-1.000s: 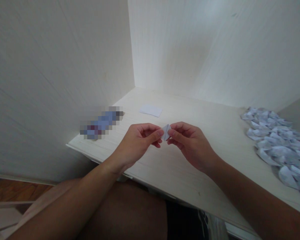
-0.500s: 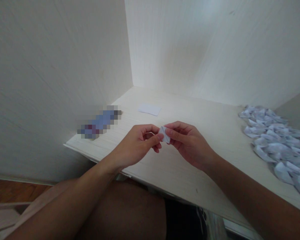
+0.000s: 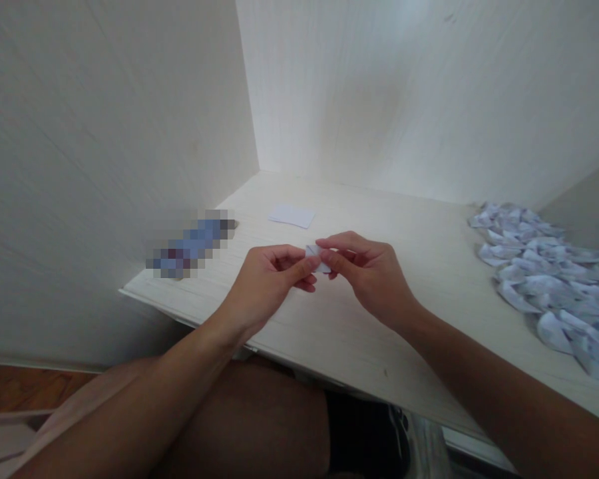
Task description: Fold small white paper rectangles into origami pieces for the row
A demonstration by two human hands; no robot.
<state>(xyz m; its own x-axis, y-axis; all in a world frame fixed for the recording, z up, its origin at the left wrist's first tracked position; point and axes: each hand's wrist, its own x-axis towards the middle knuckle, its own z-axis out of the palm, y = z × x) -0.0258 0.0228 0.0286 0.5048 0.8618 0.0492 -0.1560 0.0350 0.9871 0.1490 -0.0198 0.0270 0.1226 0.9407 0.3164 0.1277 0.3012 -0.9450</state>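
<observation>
A small square of folded white paper (image 3: 323, 267) is pinched between both hands above the middle of the desk. My left hand (image 3: 272, 279) grips its left side between thumb and forefinger, the other fingers curled below. From the right, my right hand (image 3: 369, 269) presses its thumb and fingertips on the upper right part, covering some of it. A fold line shows at the paper's upper left. Just beyond the hands, a few flat white paper slips (image 3: 293, 216) lie on the white desk (image 3: 404, 216).
Several rows of folded white paper pieces (image 3: 544, 266) crowd the desk's right side. A blurred-out bluish object (image 3: 192, 246) lies at the left edge. White panels (image 3: 354, 100) rise behind and to the left. My legs are under the desk's front edge.
The folded paper has turned in my fingers, and my right thumb and fingertips now cover more of it. The whole view has shifted slightly.
</observation>
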